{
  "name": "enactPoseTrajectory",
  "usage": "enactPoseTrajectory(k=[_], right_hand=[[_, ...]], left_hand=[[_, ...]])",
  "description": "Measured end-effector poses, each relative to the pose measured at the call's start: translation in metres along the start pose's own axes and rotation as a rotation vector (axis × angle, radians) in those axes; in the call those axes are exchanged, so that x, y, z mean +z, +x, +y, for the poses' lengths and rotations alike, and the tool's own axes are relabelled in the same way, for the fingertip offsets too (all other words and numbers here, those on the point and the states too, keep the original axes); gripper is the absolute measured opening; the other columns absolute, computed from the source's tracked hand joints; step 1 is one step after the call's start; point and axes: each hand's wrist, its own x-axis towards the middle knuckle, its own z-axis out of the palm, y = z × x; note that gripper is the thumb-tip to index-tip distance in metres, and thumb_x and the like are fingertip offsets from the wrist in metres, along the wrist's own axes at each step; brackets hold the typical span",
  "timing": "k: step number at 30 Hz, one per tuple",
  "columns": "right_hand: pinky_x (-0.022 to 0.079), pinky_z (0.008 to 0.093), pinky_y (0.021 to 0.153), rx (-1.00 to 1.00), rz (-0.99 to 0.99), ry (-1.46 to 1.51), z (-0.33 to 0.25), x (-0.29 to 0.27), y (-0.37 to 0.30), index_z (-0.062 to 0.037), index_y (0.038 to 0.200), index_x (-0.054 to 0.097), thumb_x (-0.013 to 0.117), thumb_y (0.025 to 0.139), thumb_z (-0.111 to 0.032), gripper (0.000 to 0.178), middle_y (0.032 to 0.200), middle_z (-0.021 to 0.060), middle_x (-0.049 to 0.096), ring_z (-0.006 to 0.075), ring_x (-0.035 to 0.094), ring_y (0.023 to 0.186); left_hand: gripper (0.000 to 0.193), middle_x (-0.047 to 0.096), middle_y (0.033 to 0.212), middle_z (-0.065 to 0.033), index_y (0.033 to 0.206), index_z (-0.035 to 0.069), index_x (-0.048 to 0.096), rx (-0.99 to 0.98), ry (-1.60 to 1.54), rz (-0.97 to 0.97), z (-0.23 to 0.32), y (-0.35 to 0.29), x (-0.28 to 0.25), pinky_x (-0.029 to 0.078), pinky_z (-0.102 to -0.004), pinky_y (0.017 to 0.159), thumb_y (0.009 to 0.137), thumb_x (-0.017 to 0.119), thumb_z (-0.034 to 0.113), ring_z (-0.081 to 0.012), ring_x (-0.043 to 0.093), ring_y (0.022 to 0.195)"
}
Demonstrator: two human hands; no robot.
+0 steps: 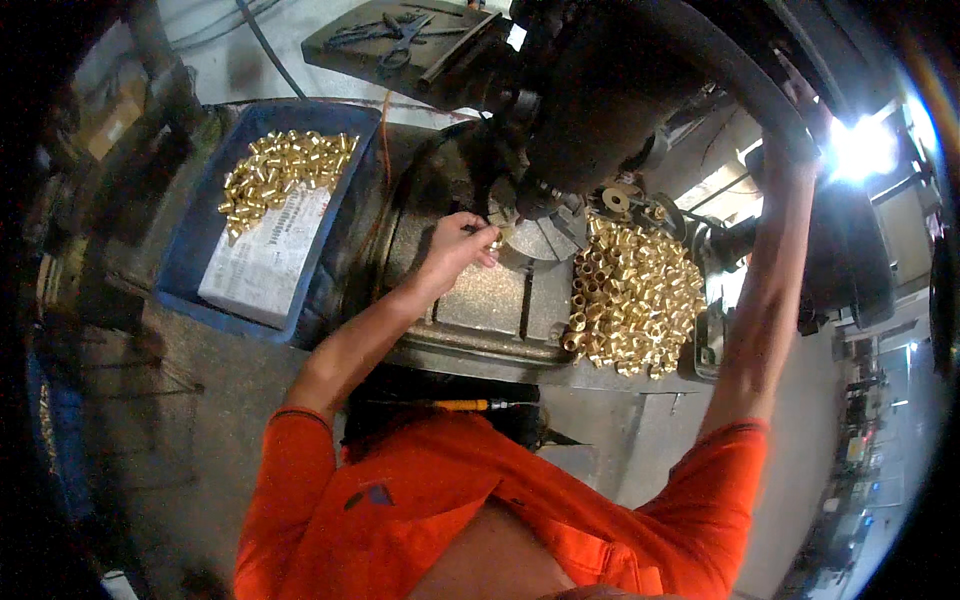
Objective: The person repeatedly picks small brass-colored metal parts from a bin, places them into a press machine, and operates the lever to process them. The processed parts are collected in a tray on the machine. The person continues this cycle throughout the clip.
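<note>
My left hand (461, 247) reaches in over the machine table. Its thumb and fingers pinch a small brass fitting (496, 243) right beside the round metal chuck (541, 240). Above the chuck hangs the dark spindle head of a drill press (600, 110). My right arm is raised at the far right, and my right hand (812, 115) is up at a dark machine lever (745, 85); the lever and glare hide its fingers. A big heap of brass fittings (640, 300) lies right of the chuck.
At the left stands a blue bin (170, 270) with more brass fittings (285, 175) and a printed white sheet (265, 255). Pliers and other hand tools (400, 45) lie on a dark board at the back. A yellow-handled tool (460, 405) is below the table's front edge.
</note>
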Motion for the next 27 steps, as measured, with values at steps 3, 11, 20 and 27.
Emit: enactPoseTrajectory(k=[3,11,20,27], right_hand=[[0.040,0.0400,0.085,0.435,0.352,0.971,-0.061,-0.030,-0.041,-0.0072,0.087,0.055,0.045,0.084,-0.013,0.012,0.081,0.0094,0.051,0.0237,0.051,0.081],[0.028,0.0502,0.096,0.402,0.427,0.820,-0.186,-0.035,-0.146,-0.0114,0.063,0.033,0.042,0.083,-0.024,0.025,0.064,0.0036,0.035,0.0261,0.043,0.078],[0.037,0.0390,0.079,0.474,0.483,0.685,-0.190,-0.022,-0.196,-0.0115,0.065,0.033,0.058,0.080,-0.034,0.037,0.068,0.0024,0.038,0.0254,0.045,0.085],[0.038,0.0488,0.088,0.289,0.250,0.575,-0.153,-0.055,-0.107,-0.0044,0.067,0.037,0.047,0.087,-0.014,0.024,0.068,0.0132,0.049,0.0299,0.053,0.084]], left_hand=[[0.027,0.059,0.081,-0.0141,0.091,-0.008,0.052,0.006,-0.016,0.010,-0.009,0.003,-0.002,0.049,-0.0278,0.050,0.079,0.063,0.014,-0.0215,0.062,0.056],[0.028,0.059,0.081,-0.0142,0.091,-0.008,0.050,-0.009,0.049,-0.011,-0.001,0.003,-0.002,0.050,-0.0286,0.051,0.078,0.063,0.014,-0.0214,0.062,0.054],[0.026,0.060,0.080,-0.0143,0.090,-0.008,0.052,-0.006,0.021,-0.026,0.000,0.006,-0.002,0.050,-0.0276,0.053,0.080,0.062,0.014,-0.0212,0.062,0.058],[0.031,0.063,0.083,-0.0124,0.096,-0.004,0.053,0.145,0.213,0.049,-0.012,-0.003,-0.010,0.049,-0.0328,0.064,0.078,0.066,0.018,-0.0216,0.063,0.064]])
